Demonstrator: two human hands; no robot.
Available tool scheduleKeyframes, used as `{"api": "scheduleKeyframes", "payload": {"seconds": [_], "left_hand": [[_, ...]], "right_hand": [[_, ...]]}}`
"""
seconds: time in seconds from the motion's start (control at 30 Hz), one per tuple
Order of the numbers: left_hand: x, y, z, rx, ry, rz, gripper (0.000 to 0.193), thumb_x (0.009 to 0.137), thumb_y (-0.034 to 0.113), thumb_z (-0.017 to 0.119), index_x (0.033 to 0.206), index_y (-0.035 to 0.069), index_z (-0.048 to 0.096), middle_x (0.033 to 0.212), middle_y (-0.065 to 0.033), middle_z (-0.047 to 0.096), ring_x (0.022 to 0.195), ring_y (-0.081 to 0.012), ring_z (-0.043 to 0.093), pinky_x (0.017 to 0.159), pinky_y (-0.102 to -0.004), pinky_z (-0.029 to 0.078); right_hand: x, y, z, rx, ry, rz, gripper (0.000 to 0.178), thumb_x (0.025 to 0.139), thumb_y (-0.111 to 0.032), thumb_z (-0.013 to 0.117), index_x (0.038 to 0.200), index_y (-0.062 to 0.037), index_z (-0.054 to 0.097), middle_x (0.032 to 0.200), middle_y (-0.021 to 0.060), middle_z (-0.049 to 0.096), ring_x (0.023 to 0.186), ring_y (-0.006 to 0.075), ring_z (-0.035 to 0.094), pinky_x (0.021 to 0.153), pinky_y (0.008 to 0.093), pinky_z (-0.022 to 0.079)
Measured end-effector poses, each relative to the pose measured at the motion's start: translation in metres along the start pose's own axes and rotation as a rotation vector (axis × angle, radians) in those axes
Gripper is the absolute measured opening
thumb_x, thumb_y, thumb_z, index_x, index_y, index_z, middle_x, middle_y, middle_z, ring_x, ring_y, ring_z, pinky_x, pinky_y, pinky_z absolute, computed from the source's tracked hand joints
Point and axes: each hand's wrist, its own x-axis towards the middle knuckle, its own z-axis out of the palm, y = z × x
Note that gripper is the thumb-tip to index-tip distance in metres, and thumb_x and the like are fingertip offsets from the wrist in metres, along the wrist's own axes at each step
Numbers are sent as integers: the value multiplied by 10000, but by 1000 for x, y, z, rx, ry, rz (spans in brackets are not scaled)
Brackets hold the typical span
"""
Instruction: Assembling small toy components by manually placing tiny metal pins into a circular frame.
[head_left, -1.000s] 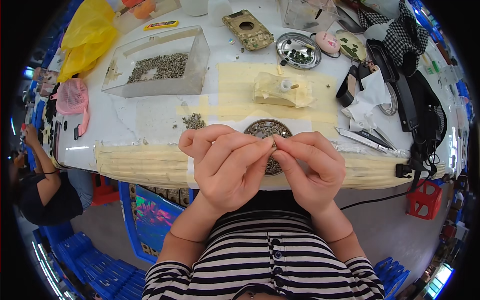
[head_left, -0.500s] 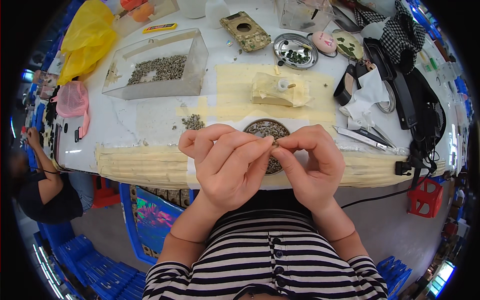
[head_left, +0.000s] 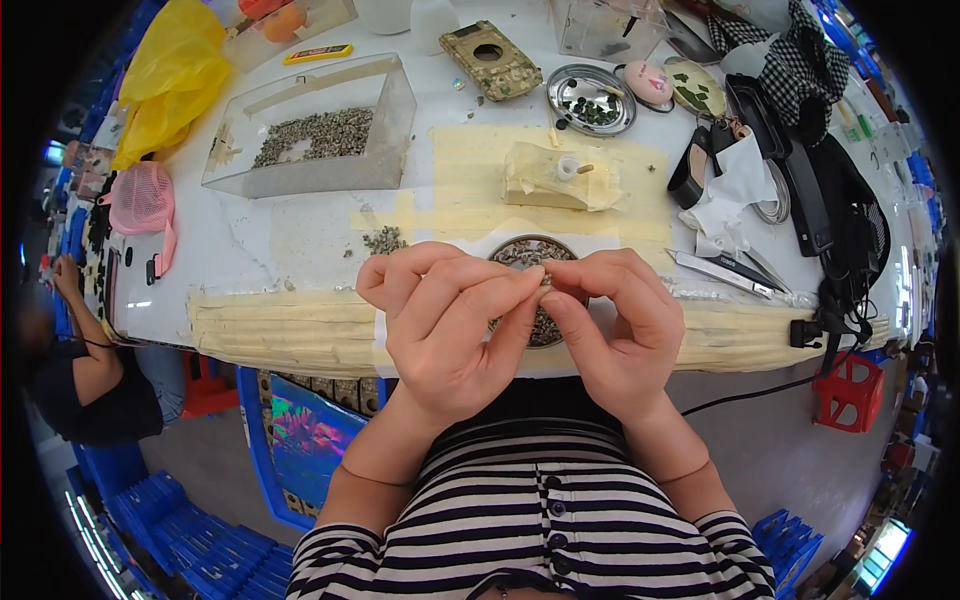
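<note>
Currently:
- left hand (head_left: 450, 320) and right hand (head_left: 610, 325) fingertips pressed together, pinching a tiny part (head_left: 545, 283)
- round dish of small parts (head_left: 520, 255) just beneath, 12 o'clock
- clear bin (head_left: 310, 130) at 10 o'clock on tabletop (head_left: 300, 240)

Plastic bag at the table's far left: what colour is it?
Yellow; the plastic bag shows clearly in the head view.

Yellow bag (head_left: 175, 85), pink cap (head_left: 140, 198), black-and-white striped shirt (head_left: 540, 520).

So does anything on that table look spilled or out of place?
A little. A small loose heap of grey bits lies on the bare table, outside both the clear box and the round dish behind the hands. The left hand and right hand pinch one tiny piece between them.
</note>
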Motion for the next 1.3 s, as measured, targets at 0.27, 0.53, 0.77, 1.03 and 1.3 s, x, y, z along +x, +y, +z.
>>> {"api": "scheduleKeyframes", "payload": {"seconds": [0.27, 0.53, 0.77, 1.03, 1.3], "left_hand": [[1, 1, -4, 16, -30, 15, 227, 714, 52, 809, 924, 118, 753, 869, 26, 690, 841, -195, 556, 809, -339, 355], [0, -1, -2, -47, -29, 6, 279, 669, 86, 815, 935, 159, 773, 880, 72, 685, 843, -155, 549, 822, -350, 285], [-1, 0, 0, 19, -30, -7, 271, 666, 75, 818, 922, 143, 759, 848, 64, 666, 859, -165, 551, 829, -364, 274], [-1, -1, 1, 12, -12, -15, 234, 684, 43, 811, 895, 123, 750, 840, 37, 672, 844, -186, 553, 814, -351, 314], [2, 3, -4, 3, -46, 2, 227, 703, 8, 806, 907, 85, 743, 858, -6, 690, 844, -233, 554, 800, -335, 407]], "right_hand": [[2, 2, -4, -43, -96, -42, 186, 813, 21, 774, 995, 28, 734, 869, 97, 684, 700, 141, 653, 623, 250, 526], [1, 6, -8, 177, -115, 84, 143, 808, -4, 791, 922, 20, 708, 869, 93, 685, 704, 141, 644, 634, 247, 519], [1, 1, -3, -96, -2, -138, 227, 752, 43, 814, 959, 6, 729, 857, 89, 676, 694, 144, 641, 596, 248, 516], [-1, 1, -1, -96, 10, -132, 276, 745, 60, 805, 1008, -5, 756, 851, 85, 686, 691, 145, 647, 566, 246, 509], [0, 3, -3, -56, 2, -64, 234, 751, 38, 812, 976, 6, 753, 861, 94, 694, 699, 159, 659, 605, 258, 520]]}}
